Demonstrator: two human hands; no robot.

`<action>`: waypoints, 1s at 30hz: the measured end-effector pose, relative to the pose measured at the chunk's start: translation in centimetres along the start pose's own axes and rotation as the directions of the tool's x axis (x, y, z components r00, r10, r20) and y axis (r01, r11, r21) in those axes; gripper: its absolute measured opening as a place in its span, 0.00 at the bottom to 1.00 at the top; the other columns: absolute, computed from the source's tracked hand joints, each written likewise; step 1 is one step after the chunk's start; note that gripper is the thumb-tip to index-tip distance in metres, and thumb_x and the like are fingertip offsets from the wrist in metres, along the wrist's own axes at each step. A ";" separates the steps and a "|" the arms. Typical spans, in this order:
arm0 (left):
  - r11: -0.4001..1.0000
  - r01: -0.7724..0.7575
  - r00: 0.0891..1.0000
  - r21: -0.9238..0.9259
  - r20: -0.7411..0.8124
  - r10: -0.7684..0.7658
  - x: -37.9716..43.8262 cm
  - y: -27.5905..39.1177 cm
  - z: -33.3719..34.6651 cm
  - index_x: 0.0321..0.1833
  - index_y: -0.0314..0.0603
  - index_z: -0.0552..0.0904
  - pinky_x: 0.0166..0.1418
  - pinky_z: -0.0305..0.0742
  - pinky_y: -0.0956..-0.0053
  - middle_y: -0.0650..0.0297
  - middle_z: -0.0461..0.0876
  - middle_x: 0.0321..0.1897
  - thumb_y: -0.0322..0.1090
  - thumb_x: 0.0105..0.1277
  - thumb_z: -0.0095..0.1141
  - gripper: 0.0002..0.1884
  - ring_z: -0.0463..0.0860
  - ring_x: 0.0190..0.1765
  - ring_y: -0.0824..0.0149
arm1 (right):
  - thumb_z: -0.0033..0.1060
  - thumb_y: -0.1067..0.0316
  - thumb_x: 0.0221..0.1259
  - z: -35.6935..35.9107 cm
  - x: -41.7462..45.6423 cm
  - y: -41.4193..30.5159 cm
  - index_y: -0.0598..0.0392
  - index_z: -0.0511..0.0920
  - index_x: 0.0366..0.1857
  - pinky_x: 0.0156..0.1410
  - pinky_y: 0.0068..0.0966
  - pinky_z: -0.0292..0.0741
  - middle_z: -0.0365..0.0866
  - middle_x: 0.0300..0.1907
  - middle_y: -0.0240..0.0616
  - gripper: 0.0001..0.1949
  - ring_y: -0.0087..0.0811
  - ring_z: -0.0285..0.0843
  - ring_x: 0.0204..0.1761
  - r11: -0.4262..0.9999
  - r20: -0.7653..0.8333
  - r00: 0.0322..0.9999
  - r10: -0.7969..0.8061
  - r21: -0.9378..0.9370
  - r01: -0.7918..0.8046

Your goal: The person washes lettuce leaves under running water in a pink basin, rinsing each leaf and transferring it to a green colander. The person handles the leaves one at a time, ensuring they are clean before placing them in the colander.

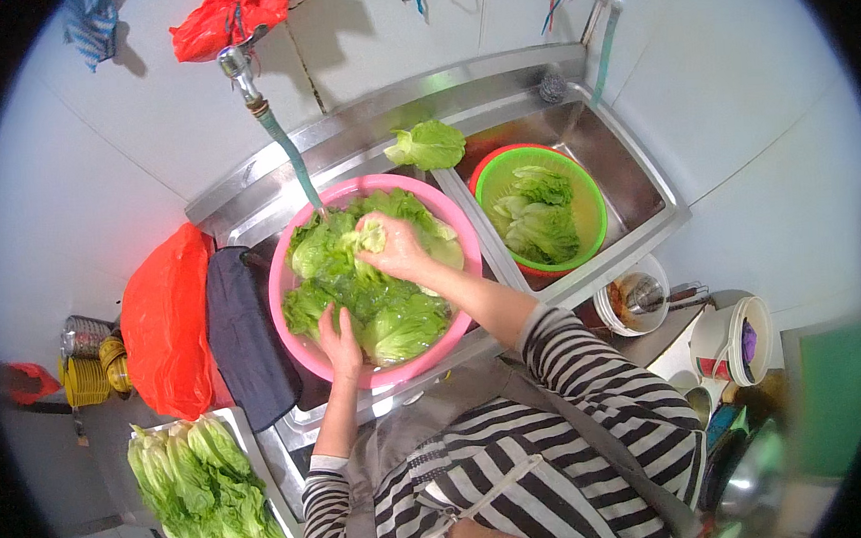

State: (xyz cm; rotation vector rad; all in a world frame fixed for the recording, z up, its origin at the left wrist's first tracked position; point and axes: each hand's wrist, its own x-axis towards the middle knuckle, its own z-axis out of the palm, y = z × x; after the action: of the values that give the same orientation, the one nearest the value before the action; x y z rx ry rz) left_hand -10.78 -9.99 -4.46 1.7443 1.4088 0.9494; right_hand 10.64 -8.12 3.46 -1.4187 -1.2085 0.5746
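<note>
A pink plastic basin point(467, 267) filled with water and lettuce leaves point(408, 327) sits in the left bowl of a steel double sink. My right hand point(394, 247) grips the pale stem end of a lettuce leaf point(372, 235) above the middle of the basin. At the basin's near left side, my left hand point(341, 341) dips in with thumb and fingers apart, against floating leaves; its fingertips are partly hidden among them. From the tap point(239, 71), a green hose point(289, 156) hangs over the basin's far rim, with water running out.
In the right sink bowl point(620, 186), a green strainer basket point(598, 242) nested in a red one holds lettuce leaves. One leaf point(428, 145) lies on the sink's back ledge. Romaine lettuce point(208, 492) fills a white tray at left, near a red plastic bag point(171, 326) and dark cloth point(248, 337).
</note>
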 end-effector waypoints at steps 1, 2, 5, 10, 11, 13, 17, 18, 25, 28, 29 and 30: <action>0.997 -0.045 0.999 0.058 -0.002 0.045 -0.1 0.0 0.3 0.59 0.30 0.72 0.67 0.62 0.63 0.46 0.73 0.57 0.46 0.69 0.50 0.25 0.71 0.61 0.51 | 0.71 0.70 0.41 0.1 0.5 0.6 0.55 0.77 0.39 0.46 0.25 0.77 0.82 0.33 0.38 0.18 0.27 0.80 0.37 0.997 0.065 0.996 0.056 -0.058 -0.052; 0.989 -0.089 0.996 0.117 0.000 0.090 -0.4 0.0 0.6 0.59 0.30 0.72 0.67 0.62 0.62 0.46 0.73 0.56 0.46 0.68 0.51 0.26 0.71 0.61 0.50 | 0.71 0.71 0.41 -0.2 -0.2 1.3 0.54 0.77 0.40 0.46 0.25 0.77 0.82 0.33 0.38 0.17 0.27 0.80 0.37 0.997 0.071 0.996 0.050 -0.055 -0.046; 0.980 -0.102 0.994 0.172 -0.018 0.106 -1.3 1.5 1.1 0.58 0.31 0.73 0.67 0.62 0.60 0.46 0.72 0.57 0.43 0.65 0.55 0.24 0.70 0.61 0.49 | 0.71 0.70 0.41 -1.0 0.4 -1.3 0.54 0.76 0.40 0.49 0.26 0.76 0.82 0.36 0.38 0.18 0.27 0.80 0.41 0.991 -0.025 0.998 -0.050 0.124 0.052; 0.924 -0.212 0.975 0.319 0.009 0.220 -1.8 2.6 2.5 0.58 0.32 0.73 0.67 0.62 0.60 0.46 0.72 0.57 0.42 0.64 0.57 0.24 0.70 0.61 0.49 | 0.72 0.70 0.41 -1.6 0.3 0.7 0.55 0.76 0.41 0.51 0.24 0.75 0.81 0.37 0.37 0.19 0.26 0.79 0.42 0.992 0.061 0.998 0.010 0.128 -0.017; 0.907 -0.251 0.965 0.339 0.011 0.263 -1.7 2.9 2.6 0.58 0.32 0.73 0.67 0.62 0.60 0.46 0.72 0.57 0.42 0.64 0.57 0.24 0.70 0.61 0.48 | 0.72 0.70 0.41 -1.7 0.3 0.8 0.55 0.76 0.42 0.51 0.23 0.75 0.81 0.37 0.36 0.20 0.25 0.79 0.42 0.992 0.078 0.997 0.022 0.124 -0.032; 0.927 -0.174 0.983 0.332 0.001 0.184 -2.6 2.1 3.2 0.58 0.32 0.73 0.67 0.62 0.60 0.45 0.71 0.58 0.42 0.63 0.58 0.24 0.69 0.61 0.47 | 0.73 0.70 0.41 -1.9 0.4 0.9 0.56 0.77 0.42 0.52 0.24 0.75 0.82 0.38 0.36 0.20 0.25 0.79 0.43 0.983 -0.015 0.999 -0.041 0.180 0.043; 0.928 -0.103 0.993 0.357 -0.022 0.119 -1.9 2.7 3.6 0.57 0.30 0.74 0.66 0.63 0.59 0.44 0.72 0.56 0.47 0.64 0.56 0.27 0.70 0.60 0.46 | 0.76 0.71 0.38 -4.0 1.5 4.6 0.55 0.78 0.44 0.50 0.26 0.77 0.82 0.39 0.37 0.23 0.26 0.80 0.42 0.998 -0.032 0.999 0.005 0.061 -0.003; 0.932 -0.058 0.993 0.357 -0.073 0.090 -1.8 2.7 3.3 0.56 0.30 0.74 0.65 0.64 0.59 0.43 0.73 0.55 0.46 0.63 0.56 0.27 0.71 0.59 0.46 | 0.76 0.71 0.38 -7.0 2.4 1.6 0.55 0.77 0.45 0.50 0.25 0.77 0.82 0.40 0.37 0.24 0.26 0.80 0.42 0.993 -0.020 0.999 -0.030 0.111 0.032; 0.852 0.180 0.971 0.492 -0.227 -0.074 -5.2 2.5 1.8 0.48 0.28 0.78 0.55 0.72 0.59 0.44 0.78 0.44 0.41 0.59 0.61 0.22 0.77 0.49 0.45 | 0.73 0.70 0.43 -24.6 2.5 3.5 0.56 0.77 0.45 0.51 0.28 0.76 0.83 0.39 0.41 0.21 0.36 0.82 0.43 0.882 -0.114 0.993 -0.045 -0.471 -0.014; 0.846 0.254 0.964 0.469 -0.050 -0.261 -5.7 2.2 1.5 0.40 0.29 0.79 0.49 0.74 0.56 0.44 0.81 0.37 0.47 0.58 0.59 0.22 0.80 0.40 0.44 | 0.73 0.68 0.42 -28.7 0.2 12.1 0.57 0.74 0.49 0.53 0.35 0.75 0.80 0.45 0.49 0.26 0.44 0.79 0.48 0.689 -0.051 0.999 0.000 -0.723 -0.037; 0.840 0.243 0.953 0.485 0.040 -0.299 -5.8 1.9 1.4 0.39 0.29 0.79 0.48 0.75 0.56 0.44 0.81 0.37 0.49 0.58 0.58 0.23 0.80 0.39 0.43 | 0.73 0.67 0.41 -29.2 -0.7 13.9 0.57 0.73 0.51 0.54 0.36 0.74 0.78 0.47 0.51 0.28 0.46 0.78 0.49 0.618 -0.037 0.988 0.153 -0.776 -0.125; 0.761 0.220 0.941 0.610 0.072 -0.330 -5.6 2.5 1.8 0.43 0.30 0.78 0.48 0.75 0.55 0.43 0.82 0.37 0.53 0.59 0.55 0.26 0.81 0.40 0.43 | 0.73 0.66 0.41 -29.2 -1.3 14.8 0.57 0.72 0.53 0.55 0.38 0.73 0.77 0.49 0.54 0.30 0.48 0.77 0.51 0.528 -0.034 0.954 0.299 -0.827 -0.195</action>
State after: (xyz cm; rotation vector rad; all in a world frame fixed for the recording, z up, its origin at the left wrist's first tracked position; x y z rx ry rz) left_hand -8.83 -16.05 -3.83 1.9091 1.9139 0.1714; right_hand 40.68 -19.35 -3.26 -2.4326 -1.4592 0.2520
